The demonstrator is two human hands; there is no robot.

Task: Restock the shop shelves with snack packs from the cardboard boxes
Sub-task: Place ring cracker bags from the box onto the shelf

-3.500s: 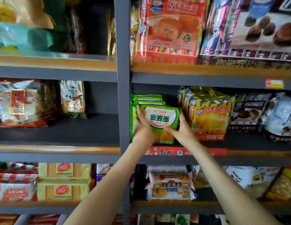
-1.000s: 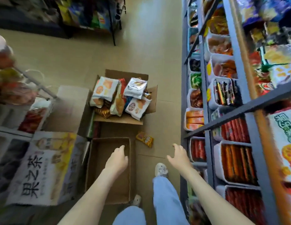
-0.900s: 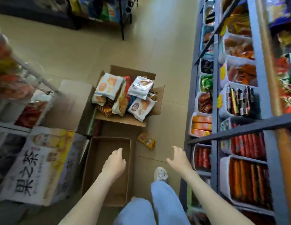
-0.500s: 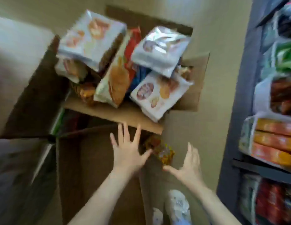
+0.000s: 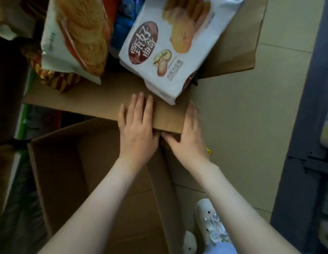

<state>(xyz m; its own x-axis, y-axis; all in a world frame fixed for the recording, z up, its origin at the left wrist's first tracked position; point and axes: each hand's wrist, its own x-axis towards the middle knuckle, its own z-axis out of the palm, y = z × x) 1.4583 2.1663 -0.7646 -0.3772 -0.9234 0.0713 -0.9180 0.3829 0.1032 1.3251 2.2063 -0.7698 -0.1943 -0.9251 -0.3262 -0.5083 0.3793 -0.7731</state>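
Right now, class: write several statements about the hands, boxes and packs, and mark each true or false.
1. The left hand lies flat on the cardboard flap. True.
2. The right hand holds the white cookie pack. False: the right hand is at the flap's corner; the pack lies in the far box.
3. The near box is packed with snacks. False: only bare cardboard shows inside it.
4. A white shoe stands on the floor beside the near box. True.
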